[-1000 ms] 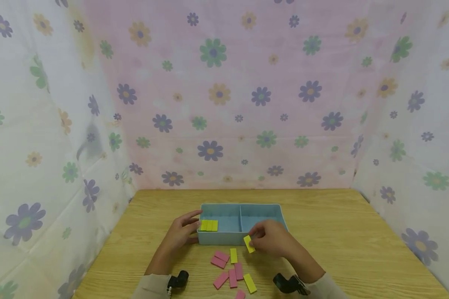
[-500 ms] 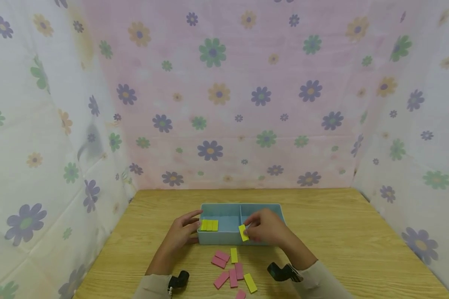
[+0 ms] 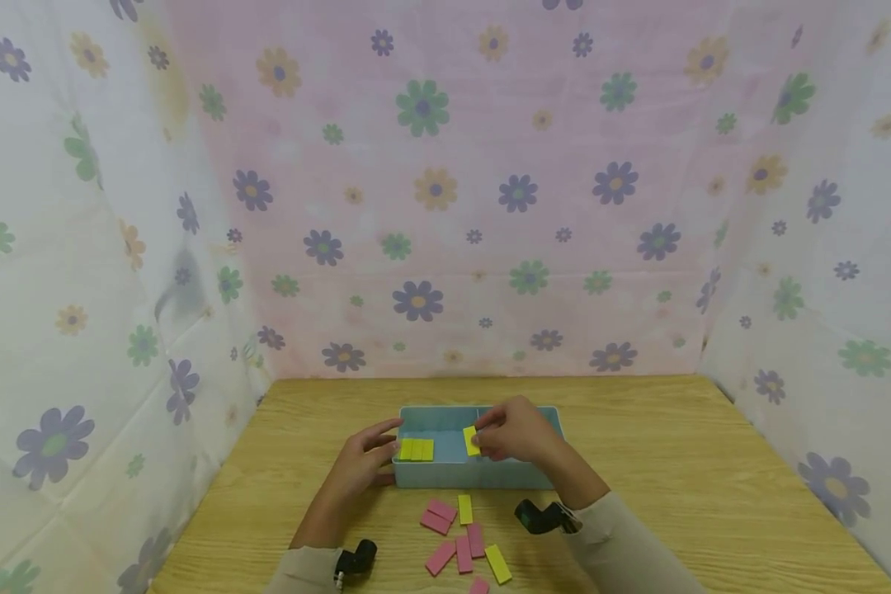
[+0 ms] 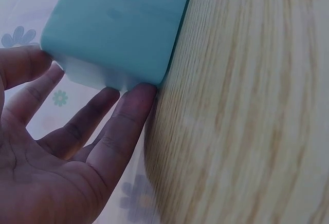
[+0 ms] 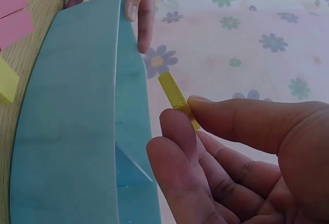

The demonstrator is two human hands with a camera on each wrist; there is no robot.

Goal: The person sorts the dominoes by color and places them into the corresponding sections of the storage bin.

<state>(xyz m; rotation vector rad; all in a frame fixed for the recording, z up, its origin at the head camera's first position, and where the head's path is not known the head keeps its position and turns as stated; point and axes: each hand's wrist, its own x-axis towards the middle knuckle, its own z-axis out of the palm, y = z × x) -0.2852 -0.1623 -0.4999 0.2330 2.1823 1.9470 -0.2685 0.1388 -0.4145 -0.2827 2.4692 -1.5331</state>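
Note:
My right hand (image 3: 520,433) pinches a yellow rectangular tile (image 3: 471,441) between thumb and fingers, above the light blue divided box (image 3: 445,475). In the right wrist view the tile (image 5: 172,89) is seen nearly edge-on, raised over the box's rim. Several yellow tiles (image 3: 416,450) lie in a row at the left end of the box's left compartment. My left hand (image 3: 358,460) rests against the box's left end. The left wrist view has its fingertips (image 4: 138,94) touching the end wall, fingers mostly straight. The right hand partly hides the divider and right compartment.
In front of the box, several pink tiles (image 3: 440,558) are scattered on the wooden table (image 3: 676,487), along with an upright-lying yellow tile (image 3: 464,509) and a slanted one (image 3: 498,564). Flower-patterned cloth (image 3: 475,190) encloses the back and sides.
My right hand has carried the yellow tile up and left, from in front of the box to over its left compartment near the divider. The left hand has stayed at the box's end.

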